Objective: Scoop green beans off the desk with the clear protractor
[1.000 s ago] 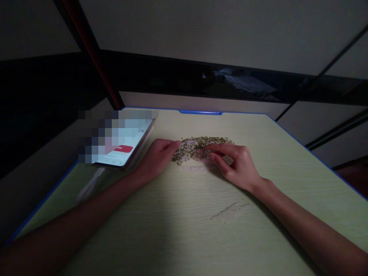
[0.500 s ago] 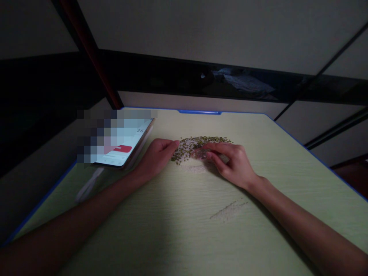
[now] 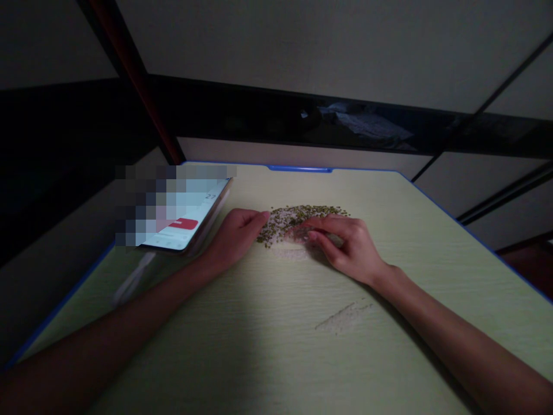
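A spread of small green beans [image 3: 322, 208] mixed with pale, rice-like grains [image 3: 283, 216] lies on the light table. My left hand [image 3: 239, 233] rests at its left edge, closed, the thumb tip touching the beans. The other fingers of that hand are mostly hidden behind the thumb. Over the right part of the spread, my right hand [image 3: 352, 242] is closed in a pinch, thumb and index finger nearly together. Whatever lies between them is too small and blurred to make out. A patch of pale grains [image 3: 291, 253] sits just in front of the pinch.
Left of my left hand a phone [image 3: 190, 230] with a lit screen leans tilted, a white cable [image 3: 136, 276] below it. Nearer me is a small strip of pale grains [image 3: 345, 318]. The table [image 3: 276, 357] has a blue edge; cabinet panels [image 3: 302, 46] stand behind it.
The fingertips of my right hand have shifted very slightly left over the beans. The number on the phone screen has gone from 26 to 27. My left hand has stayed put.
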A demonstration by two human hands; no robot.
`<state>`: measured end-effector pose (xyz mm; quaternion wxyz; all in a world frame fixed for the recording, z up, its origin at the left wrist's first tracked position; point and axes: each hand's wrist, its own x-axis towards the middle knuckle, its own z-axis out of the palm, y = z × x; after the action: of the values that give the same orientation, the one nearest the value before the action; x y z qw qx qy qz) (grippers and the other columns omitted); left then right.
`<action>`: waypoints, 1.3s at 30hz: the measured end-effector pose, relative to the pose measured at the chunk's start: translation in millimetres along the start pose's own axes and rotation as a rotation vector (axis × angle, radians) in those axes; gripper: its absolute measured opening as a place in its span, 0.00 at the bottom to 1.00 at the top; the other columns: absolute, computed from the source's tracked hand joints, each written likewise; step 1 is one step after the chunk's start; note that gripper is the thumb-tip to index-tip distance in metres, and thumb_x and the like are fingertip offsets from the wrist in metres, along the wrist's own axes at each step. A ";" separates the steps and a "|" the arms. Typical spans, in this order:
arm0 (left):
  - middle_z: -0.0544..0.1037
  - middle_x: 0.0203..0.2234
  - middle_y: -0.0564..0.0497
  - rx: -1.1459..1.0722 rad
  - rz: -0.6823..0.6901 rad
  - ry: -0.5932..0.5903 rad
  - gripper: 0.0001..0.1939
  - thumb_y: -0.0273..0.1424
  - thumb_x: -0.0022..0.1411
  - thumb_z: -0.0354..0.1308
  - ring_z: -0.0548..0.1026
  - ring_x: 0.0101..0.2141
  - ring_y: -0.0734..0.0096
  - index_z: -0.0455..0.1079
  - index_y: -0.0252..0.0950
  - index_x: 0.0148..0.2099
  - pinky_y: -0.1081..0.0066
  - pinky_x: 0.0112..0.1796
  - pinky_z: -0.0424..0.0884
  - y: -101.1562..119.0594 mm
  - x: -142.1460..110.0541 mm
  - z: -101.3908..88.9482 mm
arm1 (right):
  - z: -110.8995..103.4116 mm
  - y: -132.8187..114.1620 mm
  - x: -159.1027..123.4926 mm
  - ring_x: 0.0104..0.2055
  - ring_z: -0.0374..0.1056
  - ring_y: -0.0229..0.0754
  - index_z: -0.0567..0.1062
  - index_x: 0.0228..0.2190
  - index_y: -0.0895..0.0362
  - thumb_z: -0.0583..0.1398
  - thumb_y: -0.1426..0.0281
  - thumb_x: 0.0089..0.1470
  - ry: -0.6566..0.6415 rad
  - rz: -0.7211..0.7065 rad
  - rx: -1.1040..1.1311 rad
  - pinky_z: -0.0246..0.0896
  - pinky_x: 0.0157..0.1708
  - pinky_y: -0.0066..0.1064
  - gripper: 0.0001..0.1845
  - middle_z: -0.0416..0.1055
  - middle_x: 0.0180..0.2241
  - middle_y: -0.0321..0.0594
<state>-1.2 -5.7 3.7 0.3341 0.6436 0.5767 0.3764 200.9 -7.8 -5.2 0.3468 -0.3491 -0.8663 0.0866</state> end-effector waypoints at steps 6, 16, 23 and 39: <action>0.51 0.10 0.60 -0.005 0.000 -0.004 0.19 0.35 0.54 0.47 0.52 0.14 0.78 0.50 0.39 0.14 0.72 0.19 0.48 -1.2 0.7 0.1 | 2.5 -0.7 0.3 0.32 0.70 0.40 0.77 0.37 0.60 0.54 0.74 0.54 -0.012 -0.024 0.017 0.64 0.34 0.31 0.13 0.77 0.33 0.42; 0.51 0.09 0.60 -0.007 0.015 -0.002 0.19 0.35 0.54 0.47 0.52 0.14 0.78 0.50 0.39 0.14 0.72 0.19 0.48 -1.4 0.5 0.2 | 3.4 -1.4 1.3 0.32 0.70 0.40 0.76 0.38 0.61 0.53 0.74 0.53 -0.003 -0.036 0.002 0.64 0.34 0.32 0.14 0.77 0.32 0.41; 0.51 0.09 0.60 -0.025 0.023 -0.002 0.20 0.35 0.54 0.47 0.51 0.14 0.79 0.50 0.38 0.13 0.72 0.19 0.47 -3.2 1.4 1.0 | 1.3 1.7 -1.1 0.32 0.71 0.42 0.77 0.37 0.62 0.54 0.74 0.52 0.043 0.026 -0.028 0.65 0.34 0.33 0.14 0.77 0.33 0.43; 0.51 0.09 0.60 -0.020 0.022 -0.006 0.20 0.34 0.54 0.47 0.51 0.14 0.79 0.50 0.38 0.13 0.72 0.19 0.48 -2.0 1.6 0.4 | 3.8 1.4 0.0 0.31 0.70 0.40 0.76 0.38 0.59 0.53 0.74 0.54 0.038 -0.030 -0.059 0.64 0.33 0.32 0.14 0.77 0.33 0.40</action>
<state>-1.8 -3.9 1.9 0.3379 0.6478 0.5648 0.3837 199.1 -6.4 -8.6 0.3540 -0.3478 -0.8668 0.0491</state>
